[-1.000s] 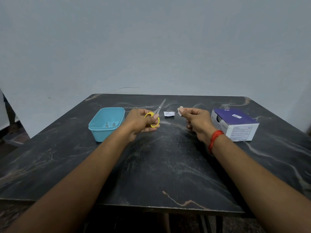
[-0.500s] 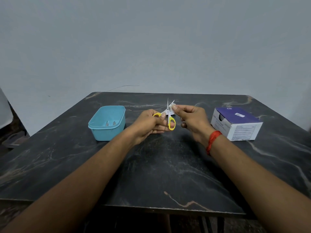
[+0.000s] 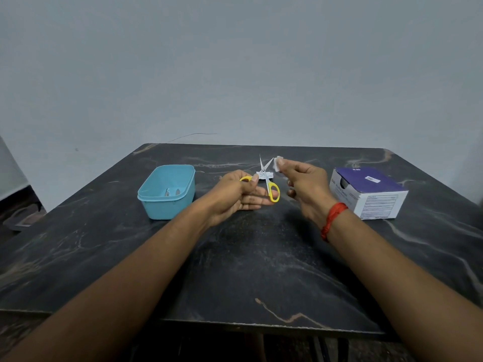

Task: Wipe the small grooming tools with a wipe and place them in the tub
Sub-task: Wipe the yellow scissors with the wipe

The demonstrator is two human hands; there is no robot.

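Observation:
My left hand (image 3: 236,195) holds small yellow-handled scissors (image 3: 269,184) by the handles above the middle of the table, with the blades spread apart and pointing up. My right hand (image 3: 305,188) pinches a small white wipe (image 3: 277,163) right at the tip of the right blade. A light blue tub (image 3: 167,194) stands on the table to the left of my left hand. Two small metal tools (image 3: 172,192) lie inside it.
A white and purple box (image 3: 368,195) sits on the dark marble table (image 3: 261,270) to the right of my right hand. A small white wrapper (image 3: 265,175) lies on the table behind the scissors. The table's front edge is near me.
The scissors turned from leaning right to upright, and their blades opened wider. My right hand brought the wipe in to the blades, then up to the right blade's tip.

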